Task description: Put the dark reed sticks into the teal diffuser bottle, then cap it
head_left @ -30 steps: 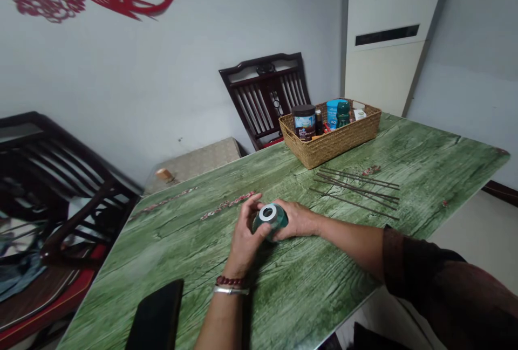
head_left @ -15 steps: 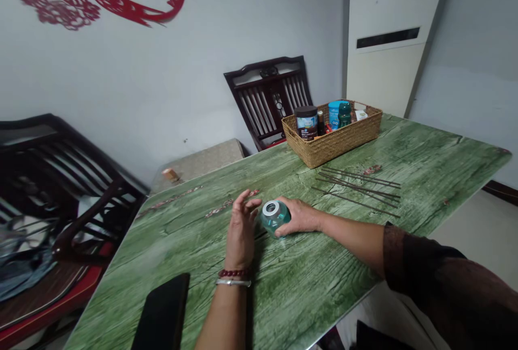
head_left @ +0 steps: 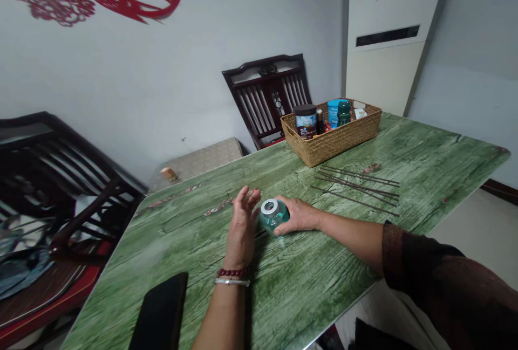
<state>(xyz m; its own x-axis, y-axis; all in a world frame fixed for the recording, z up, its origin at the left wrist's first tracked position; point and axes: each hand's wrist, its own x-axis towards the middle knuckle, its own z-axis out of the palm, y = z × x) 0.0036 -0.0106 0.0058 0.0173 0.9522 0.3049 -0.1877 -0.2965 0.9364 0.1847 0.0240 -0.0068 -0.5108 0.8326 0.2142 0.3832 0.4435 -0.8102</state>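
Note:
A small round glass bottle [head_left: 268,223] of clear blue-green tint, with a silver ring around its mouth, stands on the green wood-patterned table [head_left: 194,263]. My right hand [head_left: 297,215] is wrapped around its right side, thumb in front. Just to the left of the bottle, my left hand [head_left: 242,226] is raised on edge with its fingers loosely curved and apart, holding nothing. A beaded bracelet and a silver bangle circle that wrist. Several thin dark sticks [head_left: 358,188] lie loosely fanned on the table, beyond my right forearm.
At the table's far side sits a wicker basket [head_left: 335,142] with a dark-lidded jar [head_left: 305,121], a blue tin and a green bottle. A black phone [head_left: 159,312] lies near my left forearm. Dark wooden chairs [head_left: 271,99] stand behind and to the left.
Both hands and the bottle stay in nearly the same place. The whole view has shifted very slightly.

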